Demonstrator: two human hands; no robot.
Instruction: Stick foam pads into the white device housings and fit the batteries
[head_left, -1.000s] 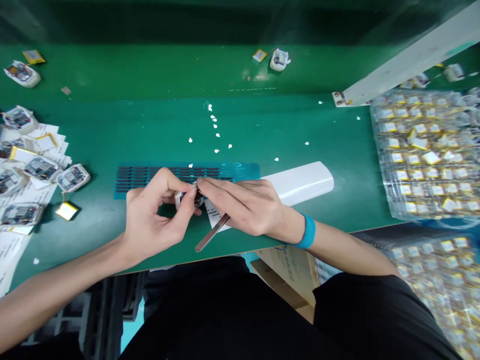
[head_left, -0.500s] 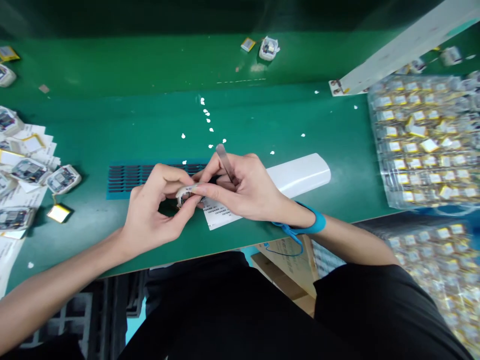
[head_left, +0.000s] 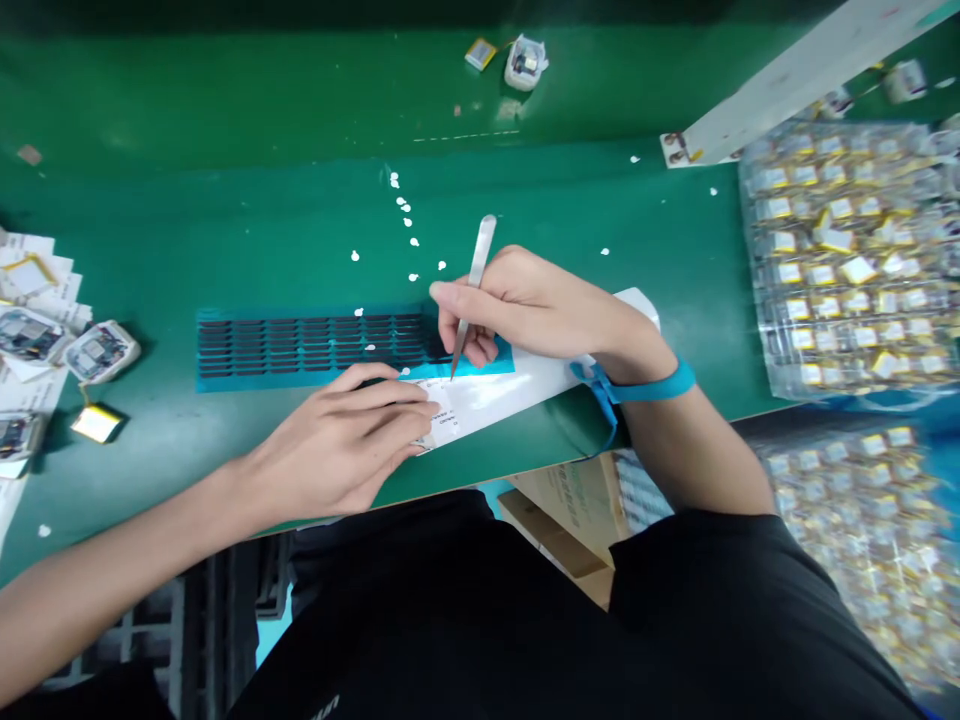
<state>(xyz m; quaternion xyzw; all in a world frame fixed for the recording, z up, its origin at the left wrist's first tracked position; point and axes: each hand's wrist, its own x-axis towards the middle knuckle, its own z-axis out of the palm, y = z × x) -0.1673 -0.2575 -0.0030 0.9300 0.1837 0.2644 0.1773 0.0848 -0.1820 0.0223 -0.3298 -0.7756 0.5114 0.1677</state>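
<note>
My right hand [head_left: 529, 312] grips steel tweezers [head_left: 472, 285] like a pen, with the tip down at the edge of a blue sheet with rows of dark strips [head_left: 315, 350]. My left hand [head_left: 337, 450] lies palm down, its fingertips on a white printed paper strip [head_left: 487, 398]. A small item may sit under those fingertips, but it is mostly hidden. A blue band circles my right wrist.
Paper-wrapped circuit modules [head_left: 101, 352] and a gold pouch cell [head_left: 96, 423] lie on papers at left. A clear bag of yellow-tabbed cells [head_left: 847, 260] fills the right. White specks dot the green bench mat [head_left: 225, 220]. A cardboard box [head_left: 570, 510] sits below the edge.
My hands have parted. The right hand moved up and right, bringing the tweezers upright to the blue sheet. The left hand flattened onto the paper strip, and the small module is no longer visible between my fingers.
</note>
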